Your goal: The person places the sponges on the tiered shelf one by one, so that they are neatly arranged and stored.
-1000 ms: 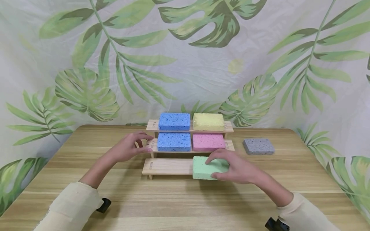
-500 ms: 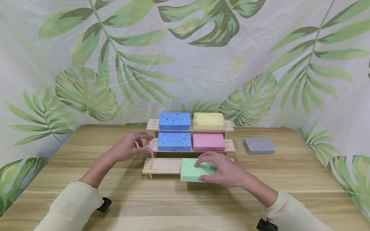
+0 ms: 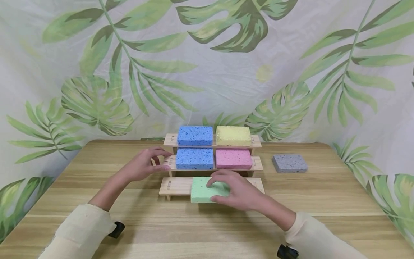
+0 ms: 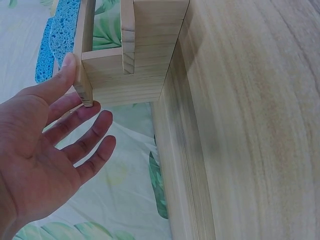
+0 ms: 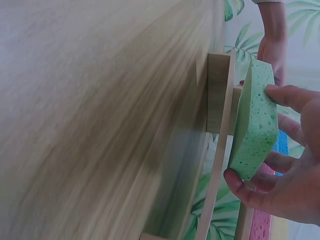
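Now green sponge (image 3: 204, 189) on lowest shelf (image 3: 174, 186)

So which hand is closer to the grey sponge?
Right. The right hand grips the green sponge, left of the grey sponge; the left hand touches the wooden rack, further left.

Head view high, wrist views close, sharing rack (image 3: 211, 169)

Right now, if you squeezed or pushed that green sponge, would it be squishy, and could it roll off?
Probably squishy and light: the green sponge is full of little holes, and the right hand grips it by fingers and thumb alone. It likely won't roll, since it is a flat block lying on the bottom shelf. Its rough surface probably isn't slippery.
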The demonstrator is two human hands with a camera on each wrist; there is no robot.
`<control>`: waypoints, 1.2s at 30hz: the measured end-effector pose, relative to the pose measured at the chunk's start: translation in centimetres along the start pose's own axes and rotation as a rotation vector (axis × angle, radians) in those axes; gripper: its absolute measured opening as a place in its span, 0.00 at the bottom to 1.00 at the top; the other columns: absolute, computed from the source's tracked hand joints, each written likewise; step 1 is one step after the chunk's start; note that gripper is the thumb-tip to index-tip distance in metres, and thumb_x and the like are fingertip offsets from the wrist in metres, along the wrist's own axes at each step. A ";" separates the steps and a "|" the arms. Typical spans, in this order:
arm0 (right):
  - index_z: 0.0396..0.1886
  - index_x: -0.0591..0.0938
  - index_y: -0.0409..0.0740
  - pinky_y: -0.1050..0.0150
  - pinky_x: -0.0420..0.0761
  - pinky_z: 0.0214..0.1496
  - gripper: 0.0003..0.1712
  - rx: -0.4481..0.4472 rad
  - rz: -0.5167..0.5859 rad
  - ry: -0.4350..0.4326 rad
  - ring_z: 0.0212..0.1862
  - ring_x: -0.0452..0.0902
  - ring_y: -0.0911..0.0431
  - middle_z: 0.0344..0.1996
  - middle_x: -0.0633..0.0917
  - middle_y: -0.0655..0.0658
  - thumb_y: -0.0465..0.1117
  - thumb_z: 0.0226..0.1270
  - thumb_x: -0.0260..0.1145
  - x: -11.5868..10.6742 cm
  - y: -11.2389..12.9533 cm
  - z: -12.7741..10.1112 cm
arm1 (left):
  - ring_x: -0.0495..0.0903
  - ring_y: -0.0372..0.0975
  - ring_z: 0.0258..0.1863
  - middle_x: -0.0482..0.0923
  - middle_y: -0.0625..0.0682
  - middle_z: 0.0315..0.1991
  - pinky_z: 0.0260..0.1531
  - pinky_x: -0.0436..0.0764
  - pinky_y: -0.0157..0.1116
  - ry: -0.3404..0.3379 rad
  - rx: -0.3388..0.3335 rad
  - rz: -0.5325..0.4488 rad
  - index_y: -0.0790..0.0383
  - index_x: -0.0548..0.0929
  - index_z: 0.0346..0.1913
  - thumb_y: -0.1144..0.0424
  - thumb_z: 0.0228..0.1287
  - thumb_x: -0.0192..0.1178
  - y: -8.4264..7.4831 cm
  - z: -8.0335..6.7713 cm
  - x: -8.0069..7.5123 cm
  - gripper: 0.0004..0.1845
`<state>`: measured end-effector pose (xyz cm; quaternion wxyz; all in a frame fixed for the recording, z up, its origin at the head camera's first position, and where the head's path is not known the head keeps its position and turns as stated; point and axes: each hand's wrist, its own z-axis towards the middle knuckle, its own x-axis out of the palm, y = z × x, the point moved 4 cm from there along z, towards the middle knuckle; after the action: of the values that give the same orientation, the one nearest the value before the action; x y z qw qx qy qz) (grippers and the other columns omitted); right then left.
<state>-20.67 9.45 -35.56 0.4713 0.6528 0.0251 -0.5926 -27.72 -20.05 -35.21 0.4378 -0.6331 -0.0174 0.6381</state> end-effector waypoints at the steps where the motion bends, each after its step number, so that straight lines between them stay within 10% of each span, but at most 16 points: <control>1: 0.51 0.86 0.52 0.40 0.71 0.70 0.14 0.001 -0.001 -0.001 0.68 0.73 0.43 0.62 0.82 0.44 0.45 0.68 0.75 0.2 0.1 0.2 | 0.82 0.39 0.36 0.83 0.64 0.55 0.37 0.84 0.40 -0.001 0.001 0.000 0.73 0.83 0.60 0.61 0.67 0.72 0.0 0.0 0.0 0.24; 36: 0.53 0.88 0.55 0.46 0.81 0.61 0.21 0.039 -0.227 -0.028 0.68 0.76 0.45 0.66 0.81 0.45 0.56 0.63 0.77 3.1 2.0 3.3 | 0.81 0.39 0.35 0.83 0.62 0.53 0.35 0.83 0.37 -0.013 -0.009 -0.001 0.73 0.83 0.59 0.61 0.65 0.73 -0.1 -0.1 0.0 0.24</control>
<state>-21.05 4.57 -36.38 0.3886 0.6464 0.0808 -0.6516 -27.62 -20.07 -35.16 0.4349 -0.6308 -0.0234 0.6422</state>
